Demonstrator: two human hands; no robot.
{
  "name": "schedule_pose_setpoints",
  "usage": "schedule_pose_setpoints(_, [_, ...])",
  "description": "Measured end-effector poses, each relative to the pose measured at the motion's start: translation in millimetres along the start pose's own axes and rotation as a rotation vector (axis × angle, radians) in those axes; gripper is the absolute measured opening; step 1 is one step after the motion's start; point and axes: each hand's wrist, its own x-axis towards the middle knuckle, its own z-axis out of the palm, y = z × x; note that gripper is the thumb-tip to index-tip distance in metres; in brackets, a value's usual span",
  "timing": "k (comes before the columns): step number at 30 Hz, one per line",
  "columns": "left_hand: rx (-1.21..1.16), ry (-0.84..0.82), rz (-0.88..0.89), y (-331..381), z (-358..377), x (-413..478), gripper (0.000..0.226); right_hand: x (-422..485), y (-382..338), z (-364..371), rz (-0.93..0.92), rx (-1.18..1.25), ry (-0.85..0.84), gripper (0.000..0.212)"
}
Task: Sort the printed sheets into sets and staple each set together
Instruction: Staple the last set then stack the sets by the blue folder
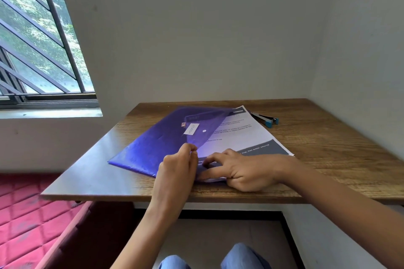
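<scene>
Printed sheets (251, 137), white with text and a grey band, lie half out of the right side of the blue folder (161, 144), apparently being drawn free: left hand (177, 168) pinches the folder's near edge, right hand (242, 170) presses bent fingers on them; next, pull clear and sort.

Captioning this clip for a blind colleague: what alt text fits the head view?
Two hands work at the near edge of a blue folder on a wooden table: the left hand pinches the folder, the right hand rests on printed sheets sticking out of it. A stapler lies beyond.
</scene>
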Motion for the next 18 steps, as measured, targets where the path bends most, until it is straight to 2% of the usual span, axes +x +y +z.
schedule_pose_setpoints(6, [-0.005, -0.018, -0.016, 1, 0, -1, 0.020, -1, -4, 3, 0.004, -0.070, -0.048, 0.063])
schedule_pose_setpoints(13, [0.012, -0.015, -0.005, 2, -1, -2, 0.019, -9, 2, 17, -0.101, 0.021, 0.252, 0.048])
schedule_pose_setpoints(18, [0.029, -0.024, -0.009, 4, -1, -2, 0.020, -2, 0, 18, -0.025, -0.080, 0.143, 0.053])
